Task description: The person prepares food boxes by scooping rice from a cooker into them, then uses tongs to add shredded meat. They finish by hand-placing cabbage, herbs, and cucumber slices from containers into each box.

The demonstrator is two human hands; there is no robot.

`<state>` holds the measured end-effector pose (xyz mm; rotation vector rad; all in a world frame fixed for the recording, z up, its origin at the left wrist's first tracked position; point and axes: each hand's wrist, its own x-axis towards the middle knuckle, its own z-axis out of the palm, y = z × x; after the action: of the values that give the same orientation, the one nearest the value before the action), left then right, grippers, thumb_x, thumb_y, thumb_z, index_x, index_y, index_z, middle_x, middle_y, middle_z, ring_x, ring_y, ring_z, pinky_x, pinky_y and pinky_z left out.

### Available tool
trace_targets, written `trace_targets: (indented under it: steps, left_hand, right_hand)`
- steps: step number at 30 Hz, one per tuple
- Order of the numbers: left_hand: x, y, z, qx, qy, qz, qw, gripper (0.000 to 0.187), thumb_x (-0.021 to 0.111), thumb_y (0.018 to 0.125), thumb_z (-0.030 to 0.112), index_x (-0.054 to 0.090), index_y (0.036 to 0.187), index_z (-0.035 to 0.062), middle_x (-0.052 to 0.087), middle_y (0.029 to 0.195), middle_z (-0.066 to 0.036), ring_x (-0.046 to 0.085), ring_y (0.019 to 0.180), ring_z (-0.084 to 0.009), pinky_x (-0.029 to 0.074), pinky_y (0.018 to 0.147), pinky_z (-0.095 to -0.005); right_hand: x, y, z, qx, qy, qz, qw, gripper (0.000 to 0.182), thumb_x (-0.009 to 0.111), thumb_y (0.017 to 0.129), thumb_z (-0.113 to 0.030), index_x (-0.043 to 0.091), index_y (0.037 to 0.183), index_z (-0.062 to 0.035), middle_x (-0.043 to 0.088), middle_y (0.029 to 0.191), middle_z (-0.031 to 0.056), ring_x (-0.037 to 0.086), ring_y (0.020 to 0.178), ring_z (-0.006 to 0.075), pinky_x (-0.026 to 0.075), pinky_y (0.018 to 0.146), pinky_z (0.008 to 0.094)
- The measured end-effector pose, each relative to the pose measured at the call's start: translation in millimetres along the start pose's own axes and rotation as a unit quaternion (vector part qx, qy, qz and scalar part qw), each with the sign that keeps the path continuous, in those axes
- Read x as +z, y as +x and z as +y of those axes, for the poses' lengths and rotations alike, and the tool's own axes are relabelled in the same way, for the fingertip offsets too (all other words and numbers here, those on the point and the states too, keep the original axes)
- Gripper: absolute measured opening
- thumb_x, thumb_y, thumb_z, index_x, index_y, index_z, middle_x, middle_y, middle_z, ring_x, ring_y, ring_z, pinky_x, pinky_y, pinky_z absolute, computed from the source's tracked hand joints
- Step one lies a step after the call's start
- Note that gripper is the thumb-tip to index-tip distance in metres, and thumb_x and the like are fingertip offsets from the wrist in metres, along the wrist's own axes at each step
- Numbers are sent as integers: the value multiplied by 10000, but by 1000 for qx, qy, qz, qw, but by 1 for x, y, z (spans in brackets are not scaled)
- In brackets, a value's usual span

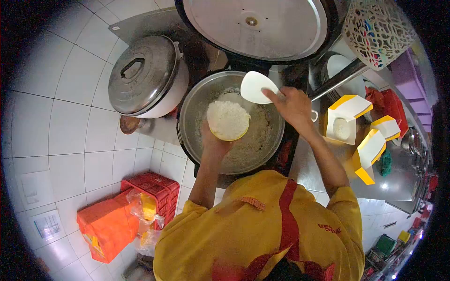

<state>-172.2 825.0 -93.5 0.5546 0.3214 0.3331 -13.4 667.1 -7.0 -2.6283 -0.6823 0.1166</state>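
Observation:
My left hand (216, 142) is wrapped round a small yellow-rimmed bowl (234, 137) and holds it over the large rice pot. White rice (228, 118) is heaped in the bowl. A white rice paddle (255, 87) is gripped in my right hand (294, 108), its flat blade above the pot's upper right rim. Below both hands, the wide metal rice pot (187, 129) has rice low inside and stuck along its wall. Its big hinged lid (286, 23) stands raised behind it.
A lidded pot (145, 77) stands at the left. On the steel counter at right are an open yellow-and-white box (346, 108) with rice inside and more open boxes (370, 152). Stacked plates (344, 77) sit behind them. A red crate (154, 189) is on the floor.

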Motion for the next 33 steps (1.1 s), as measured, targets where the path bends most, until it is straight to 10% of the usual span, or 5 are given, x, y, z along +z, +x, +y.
trace_targets:
  steps: [2,11,21,27,33]
  left_hand:
    - [-2,0,14,148,621,-18,769,688,801,611,201,504,1221,89,641,1080,-42,621,990,-186,484,884,-312]
    - [17,-6,21,274,629,-25,727,620,822,599,198,561,1148,79,648,1074,-66,616,1014,-190,478,890,-307]
    - [37,-18,30,168,629,7,759,616,774,628,45,520,1189,51,621,1085,-85,648,885,-204,533,760,-315]
    - [42,-18,14,50,373,12,927,465,630,798,143,484,1235,85,587,1132,-85,648,864,-236,570,671,-346]
    - [-5,-10,-18,60,295,23,953,768,799,628,193,416,1287,98,550,1232,-65,541,1117,-200,438,945,-346]
  right_hand:
    - [1,-6,-4,-25,54,-78,995,648,521,761,-681,683,735,-55,622,624,168,632,614,336,503,598,404]
    - [13,-27,-25,-86,57,-154,983,698,475,741,-732,685,732,-67,629,643,159,632,633,342,513,648,440]
    - [-7,-8,-9,-51,108,-71,990,680,534,738,-693,704,795,-37,650,736,180,638,697,359,509,669,440]
    - [12,-29,-31,-149,64,-118,980,640,530,737,-697,686,715,-76,607,603,160,627,620,340,501,610,427]
    - [20,-18,-15,-66,5,-64,996,660,530,743,-693,681,697,-53,616,612,154,630,626,343,502,609,397]
